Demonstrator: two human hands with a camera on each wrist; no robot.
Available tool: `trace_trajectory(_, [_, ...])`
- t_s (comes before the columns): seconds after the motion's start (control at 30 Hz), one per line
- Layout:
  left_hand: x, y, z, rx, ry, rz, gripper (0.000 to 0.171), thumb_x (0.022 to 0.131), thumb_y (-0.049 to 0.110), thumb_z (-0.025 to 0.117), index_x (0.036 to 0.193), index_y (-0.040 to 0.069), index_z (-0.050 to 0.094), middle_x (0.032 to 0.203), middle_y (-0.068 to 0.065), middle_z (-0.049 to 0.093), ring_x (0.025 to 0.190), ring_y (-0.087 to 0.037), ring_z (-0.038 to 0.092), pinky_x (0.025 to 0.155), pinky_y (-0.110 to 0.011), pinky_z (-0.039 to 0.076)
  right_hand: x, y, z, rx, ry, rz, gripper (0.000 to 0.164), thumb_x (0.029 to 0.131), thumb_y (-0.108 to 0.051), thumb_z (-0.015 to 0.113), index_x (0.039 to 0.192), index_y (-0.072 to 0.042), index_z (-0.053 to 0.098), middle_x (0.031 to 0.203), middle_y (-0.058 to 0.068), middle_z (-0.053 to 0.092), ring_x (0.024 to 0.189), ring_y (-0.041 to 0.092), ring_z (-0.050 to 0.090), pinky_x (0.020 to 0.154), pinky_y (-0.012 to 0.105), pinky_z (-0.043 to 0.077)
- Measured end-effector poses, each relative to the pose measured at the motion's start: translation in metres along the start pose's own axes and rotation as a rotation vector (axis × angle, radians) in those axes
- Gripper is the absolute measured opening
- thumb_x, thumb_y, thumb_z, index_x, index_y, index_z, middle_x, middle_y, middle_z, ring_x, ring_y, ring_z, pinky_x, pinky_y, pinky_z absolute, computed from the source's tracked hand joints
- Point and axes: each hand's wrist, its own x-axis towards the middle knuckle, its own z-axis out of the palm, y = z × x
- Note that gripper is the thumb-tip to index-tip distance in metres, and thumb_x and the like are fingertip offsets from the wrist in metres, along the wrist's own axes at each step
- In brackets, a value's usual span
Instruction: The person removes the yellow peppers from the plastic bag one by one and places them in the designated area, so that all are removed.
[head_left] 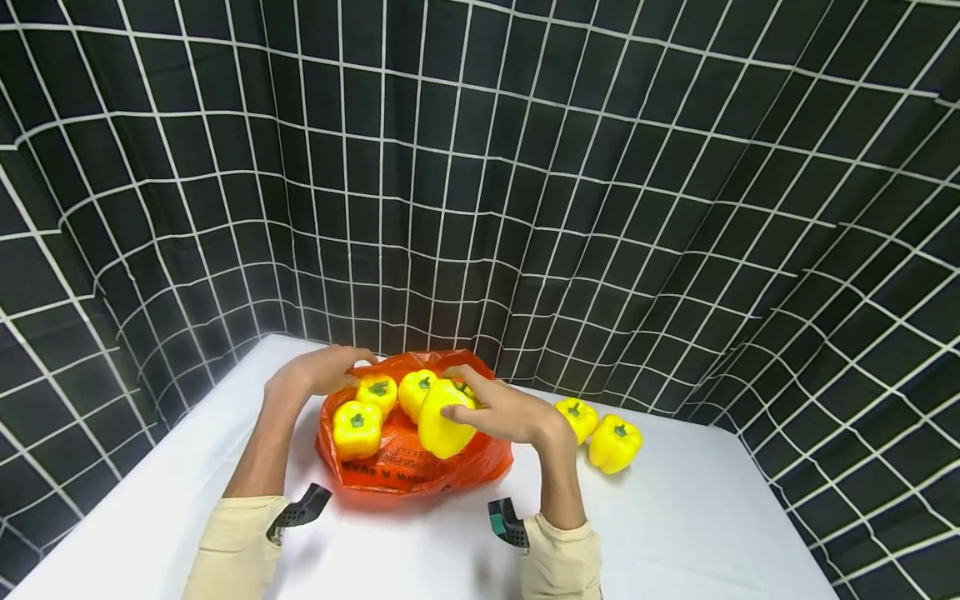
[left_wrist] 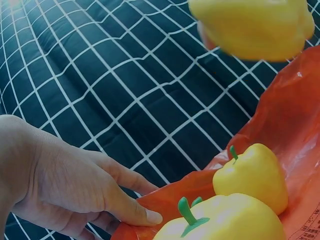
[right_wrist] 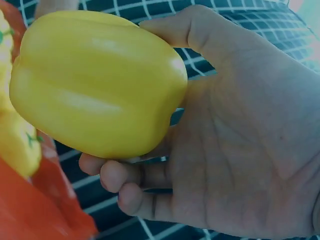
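Note:
My right hand (head_left: 513,410) grips a yellow bell pepper (head_left: 444,423) above the red plastic bag (head_left: 405,471). In the right wrist view, the thumb lies along one side of this pepper (right_wrist: 100,82) and curled fingers support the other. My left hand (head_left: 318,373) is at the bag's left rim. The left wrist view has the thumb on the inside of the red plastic (left_wrist: 175,195), with the other fingers behind it, pinching the edge. Several yellow peppers with green stems lie in the bag, among them one at the front left (head_left: 357,432) and one behind it (head_left: 377,393).
Two more yellow peppers, a rear one (head_left: 576,418) and a front one (head_left: 615,444), lie on the white table (head_left: 675,517) right of my right forearm. A dark curtain with a white grid (head_left: 480,183) stands behind the table and along both sides.

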Motion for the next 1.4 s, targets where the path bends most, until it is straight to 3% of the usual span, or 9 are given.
trace_trajectory(0.17, [0.001,0.001,0.0,-0.004,-0.004,-0.006,0.045,0.099,0.008,0.067,0.143,0.012,0.061,0.143,-0.018,0.065,0.131,-0.039,0.059,0.113,-0.062,0.05,-0.023,0.018,-0.015,0.022,0.084,0.047,0.055,0.1,-0.046,0.052,0.152,-0.031,0.041,0.126,0.002,0.063,0.11,0.02,0.061,0.097,0.043,0.052])
trace_trajectory(0.3, [0.001,0.002,-0.001,-0.005,-0.01,0.001,0.045,0.1,0.008,0.066,0.144,0.011,0.061,0.144,-0.019,0.064,0.131,-0.039,0.059,0.114,-0.062,0.049,-0.039,0.032,-0.029,0.016,0.148,0.05,0.056,0.1,-0.043,0.056,0.152,-0.028,0.041,0.11,0.004,0.062,0.097,0.019,0.06,0.086,0.035,0.049])
trace_trajectory(0.5, [0.001,0.003,-0.002,0.0,-0.013,0.013,0.045,0.099,0.007,0.066,0.143,0.01,0.061,0.142,-0.019,0.065,0.128,-0.038,0.061,0.113,-0.06,0.051,-0.066,0.056,-0.048,0.001,0.245,0.074,0.067,0.097,-0.041,0.065,0.155,-0.025,0.036,0.116,0.007,0.064,0.099,0.022,0.062,0.084,0.034,0.053])
trace_trajectory(0.63, [0.001,0.004,-0.002,0.0,-0.015,0.008,0.045,0.099,0.006,0.066,0.143,0.01,0.061,0.142,-0.019,0.066,0.127,-0.037,0.062,0.112,-0.059,0.052,-0.088,0.075,-0.056,-0.007,0.34,0.125,0.074,0.095,-0.039,0.07,0.157,-0.022,0.032,0.125,0.012,0.064,0.106,0.027,0.063,0.088,0.04,0.057])
trace_trajectory(0.77, [0.002,0.005,-0.003,-0.012,-0.02,-0.003,0.046,0.099,0.005,0.065,0.144,0.011,0.06,0.144,-0.019,0.064,0.129,-0.037,0.061,0.113,-0.06,0.051,-0.112,0.096,-0.061,-0.056,0.453,0.183,0.082,0.096,-0.039,0.071,0.16,-0.011,0.028,0.138,0.022,0.059,0.118,0.039,0.063,0.099,0.057,0.058])
trace_trajectory(0.97, [0.001,0.003,-0.004,-0.013,-0.017,-0.007,0.046,0.1,0.005,0.065,0.145,0.011,0.059,0.144,-0.019,0.064,0.13,-0.038,0.06,0.114,-0.061,0.049,-0.141,0.13,-0.067,-0.121,0.556,0.356,0.09,0.097,-0.034,0.073,0.161,0.001,0.022,0.145,0.033,0.046,0.124,0.05,0.055,0.104,0.068,0.053])
trace_trajectory(1.17, [-0.001,0.002,-0.003,-0.007,-0.025,0.009,0.046,0.1,0.004,0.064,0.144,0.011,0.059,0.144,-0.019,0.064,0.131,-0.039,0.06,0.114,-0.061,0.049,-0.162,0.165,-0.068,-0.172,0.535,0.496,0.085,0.092,-0.021,0.077,0.152,0.015,0.029,0.132,0.038,0.047,0.108,0.047,0.054,0.091,0.06,0.058])
trace_trajectory(1.23, [-0.002,0.002,-0.002,-0.017,-0.024,0.002,0.045,0.1,0.004,0.064,0.144,0.011,0.06,0.144,-0.019,0.064,0.131,-0.038,0.06,0.115,-0.061,0.049,-0.165,0.175,-0.068,-0.155,0.482,0.565,0.086,0.09,-0.022,0.078,0.15,0.017,0.03,0.13,0.039,0.048,0.105,0.047,0.055,0.09,0.059,0.057])
trace_trajectory(1.4, [-0.002,0.003,0.0,-0.032,-0.013,-0.007,0.046,0.099,0.004,0.065,0.144,0.012,0.06,0.144,-0.019,0.064,0.131,-0.038,0.06,0.114,-0.061,0.049,-0.164,0.194,-0.061,-0.108,0.288,0.716,0.09,0.086,-0.026,0.083,0.147,0.016,0.032,0.133,0.042,0.05,0.114,0.054,0.055,0.098,0.069,0.052])
